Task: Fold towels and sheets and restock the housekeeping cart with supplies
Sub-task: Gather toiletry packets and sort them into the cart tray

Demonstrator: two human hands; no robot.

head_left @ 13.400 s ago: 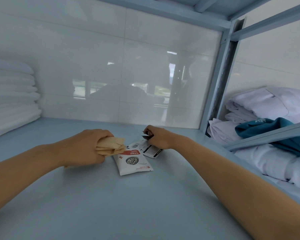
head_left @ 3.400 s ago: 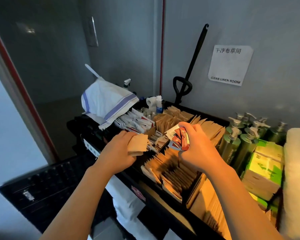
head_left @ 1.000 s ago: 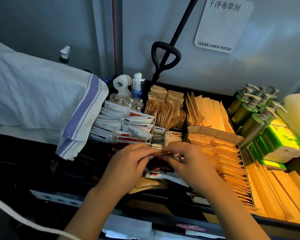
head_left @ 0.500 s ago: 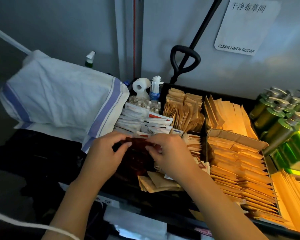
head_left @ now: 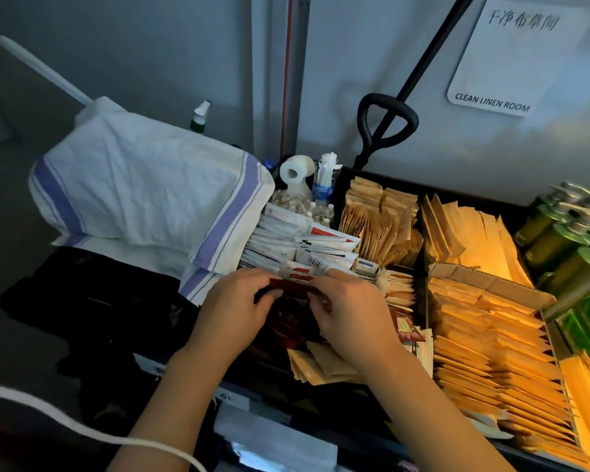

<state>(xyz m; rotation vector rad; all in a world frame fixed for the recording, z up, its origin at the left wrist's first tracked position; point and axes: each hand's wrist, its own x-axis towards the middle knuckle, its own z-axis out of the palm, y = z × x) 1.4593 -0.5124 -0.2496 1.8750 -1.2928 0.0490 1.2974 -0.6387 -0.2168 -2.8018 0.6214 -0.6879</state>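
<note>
Red sachets going into the cart tray.
Both hands, left (head_left: 234, 306) and right (head_left: 349, 310), pinch the sachets (head_left: 292, 287) over the tray's front slot, beside the white packets (head_left: 307, 250); restocking step, and next I'd judge they need seating upright.

A folded cloth (head_left: 140, 195) lies left of the sachets (head_left: 297, 247), with pump bottles (head_left: 566, 240) far right.

Two bare forearms were visible, sleeveless to the frame edge; the left hand (head_left: 239, 308) and right hand (head_left: 349, 311) wore no gloves, rings or watch.
</note>
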